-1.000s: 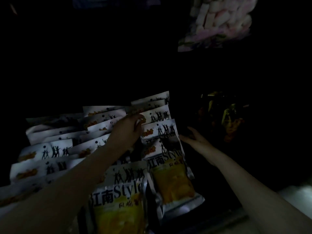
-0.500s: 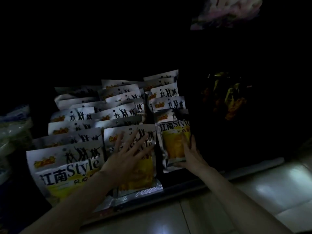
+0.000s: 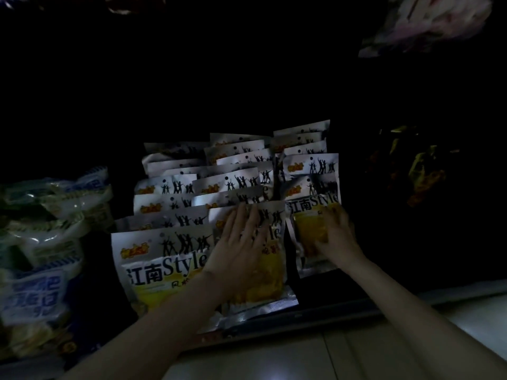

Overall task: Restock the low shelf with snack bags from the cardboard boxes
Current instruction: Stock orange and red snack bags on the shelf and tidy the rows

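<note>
The silver-and-yellow foil snack bags printed with black dancing silhouettes (image 3: 175, 259) stand in three rows on the dark low shelf (image 3: 310, 311), each row running back into the shadow, the bags overlapping one behind another and leaning slightly backward. The front bag of the middle row (image 3: 271, 278) is upright at the shelf's front edge, and the left hand (image 3: 236, 250) lies flat against its face — fingers (image 3: 241, 218) straight and spread, pressing the bag rather than gripping it. The front bag of the right row (image 3: 310, 229) stands just beside it, a little further back, and the right hand (image 3: 334, 234) rests on its yellow lower half near the right edge; its fingers look fairly straight against the foil, though the dim light blurs them. Both bare forearms reach in from the bottom of the view. To the left of the rows lies a heap of clear-and-blue plastic packs (image 3: 41, 242), stacked loosely. To the right, deep in shadow, sit dark bags with yellow and orange markings (image 3: 419, 171), well apart from the hands. A pale pink-and-white package (image 3: 428, 23) shows blurred at the top right — and pale floor tiles (image 3: 301, 360) run below the shelf.
</note>
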A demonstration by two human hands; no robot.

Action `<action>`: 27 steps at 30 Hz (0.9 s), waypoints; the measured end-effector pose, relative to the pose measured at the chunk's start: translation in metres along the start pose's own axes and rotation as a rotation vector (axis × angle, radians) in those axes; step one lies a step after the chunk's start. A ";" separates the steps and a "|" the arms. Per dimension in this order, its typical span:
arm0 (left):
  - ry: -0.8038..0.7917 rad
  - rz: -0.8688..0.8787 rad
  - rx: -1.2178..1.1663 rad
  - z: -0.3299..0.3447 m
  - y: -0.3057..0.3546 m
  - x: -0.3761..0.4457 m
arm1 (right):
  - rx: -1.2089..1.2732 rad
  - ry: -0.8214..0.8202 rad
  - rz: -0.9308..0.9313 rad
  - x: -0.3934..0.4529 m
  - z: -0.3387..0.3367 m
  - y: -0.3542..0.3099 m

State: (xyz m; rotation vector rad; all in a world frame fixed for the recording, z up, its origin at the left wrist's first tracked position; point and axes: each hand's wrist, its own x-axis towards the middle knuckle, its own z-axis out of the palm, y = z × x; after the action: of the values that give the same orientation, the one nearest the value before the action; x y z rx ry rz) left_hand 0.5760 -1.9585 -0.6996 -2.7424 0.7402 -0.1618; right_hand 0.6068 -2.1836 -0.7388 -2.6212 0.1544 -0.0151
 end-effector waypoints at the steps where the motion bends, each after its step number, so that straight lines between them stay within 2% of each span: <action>1: 0.031 -0.005 -0.021 -0.004 -0.007 -0.002 | 0.024 0.063 -0.041 0.001 -0.008 -0.013; 4: 0.132 0.034 -0.018 -0.019 -0.033 -0.012 | 0.112 0.102 -0.125 0.009 -0.024 -0.062; 7: 0.137 0.006 -0.011 -0.031 -0.059 -0.023 | 0.226 -0.053 -0.275 0.014 -0.028 -0.107; 11: 0.028 -0.152 -0.039 -0.027 -0.093 -0.048 | 0.031 -0.123 -0.405 0.023 -0.016 -0.154; 13: -0.040 -0.218 -0.035 -0.022 -0.110 -0.059 | -0.101 -0.105 -0.384 0.025 -0.009 -0.169; 16: -0.159 -0.303 -0.177 -0.014 -0.130 -0.068 | -0.225 0.039 -0.236 0.023 -0.008 -0.169; 19: -0.117 -0.284 -0.347 -0.011 -0.137 -0.065 | -0.261 0.133 -0.108 0.023 -0.014 -0.155; 23: -0.068 -0.245 -0.308 -0.010 -0.135 -0.050 | -0.115 0.005 -0.221 0.019 -0.018 -0.153; 27: 0.026 -0.258 -0.189 -0.001 -0.141 -0.048 | -0.263 0.058 -0.246 0.012 -0.019 -0.150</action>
State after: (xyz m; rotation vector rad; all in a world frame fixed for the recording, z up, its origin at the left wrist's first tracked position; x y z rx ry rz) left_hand 0.6009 -1.8182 -0.6565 -3.0148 0.4234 -0.1910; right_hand 0.6339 -2.0648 -0.6488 -2.8876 -0.1582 -0.1670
